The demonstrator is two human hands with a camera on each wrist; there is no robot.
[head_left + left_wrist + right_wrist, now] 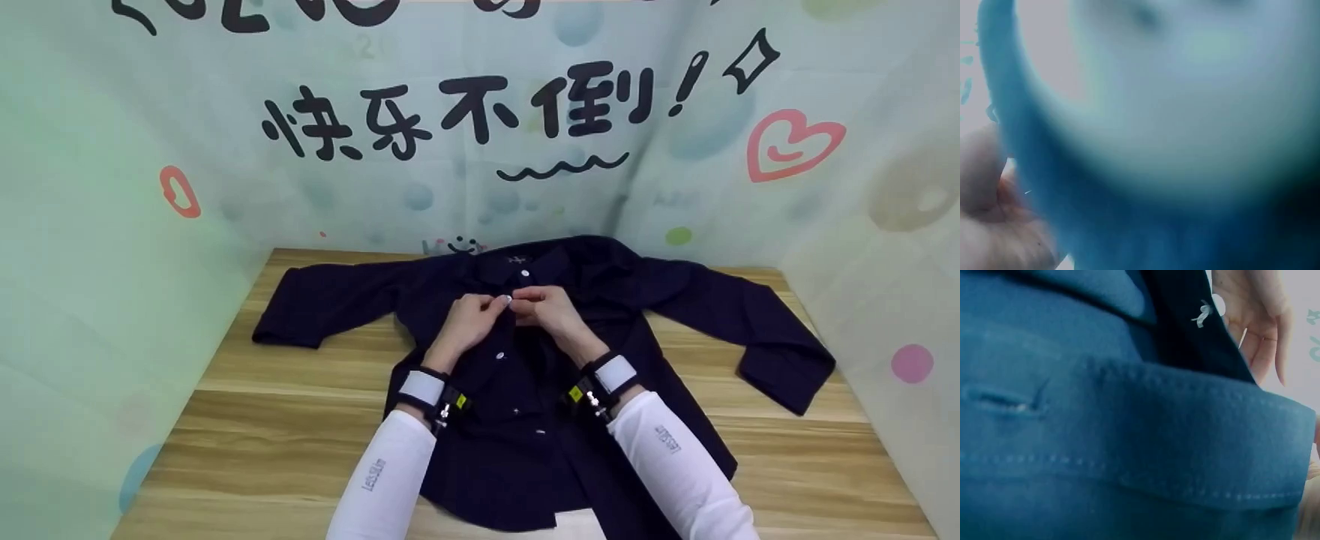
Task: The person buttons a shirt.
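Both hands pinch the shirt point(525, 360) placket near the collar: left hand point(469, 319) at nine o'clock, right hand point(551, 311) at three, placket running twelve-to-six between them.

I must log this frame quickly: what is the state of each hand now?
Left hand: closed, pinching the dark shirt placket at a white button.
Right hand: closed, pinching the opposite placket edge.

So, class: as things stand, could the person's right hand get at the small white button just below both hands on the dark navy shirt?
Probably yes. The small white button lies uncovered on the dark navy shirt, close by the right hand, though that hand now pinches the placket.
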